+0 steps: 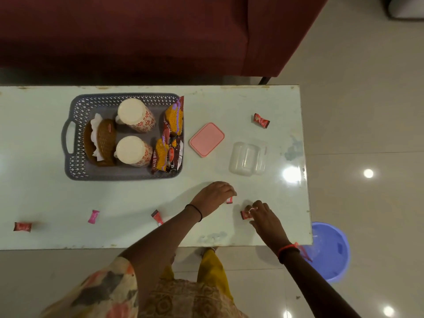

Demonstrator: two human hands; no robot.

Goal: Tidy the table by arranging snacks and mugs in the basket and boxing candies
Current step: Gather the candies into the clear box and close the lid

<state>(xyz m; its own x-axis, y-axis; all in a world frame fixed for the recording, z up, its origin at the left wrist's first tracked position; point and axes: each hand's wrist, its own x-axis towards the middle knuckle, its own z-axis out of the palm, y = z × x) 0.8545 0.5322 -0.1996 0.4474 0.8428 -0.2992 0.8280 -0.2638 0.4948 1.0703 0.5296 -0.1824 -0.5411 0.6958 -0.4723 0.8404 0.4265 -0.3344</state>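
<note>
The grey basket (75, 143) on the pale table (252, 102) holds two upturned patterned mugs (135, 115), snack packets (174, 120) and a brown woven holder with napkins. To its right lie a pink lid (207, 139) and a clear box (247, 159). My left hand (214, 196) curls over a red candy (229, 200) near the table's front. My right hand (263, 214) pinches another red candy (246, 215) on the table. Loose candies lie at the far right (261, 120), front middle (157, 217), front left (93, 216) and far left (22, 226).
A dark red sofa (137, 37) stands behind the table. A blue plastic tub (330, 251) sits on the tiled floor by the table's front right corner. The table's front edge runs just below my hands.
</note>
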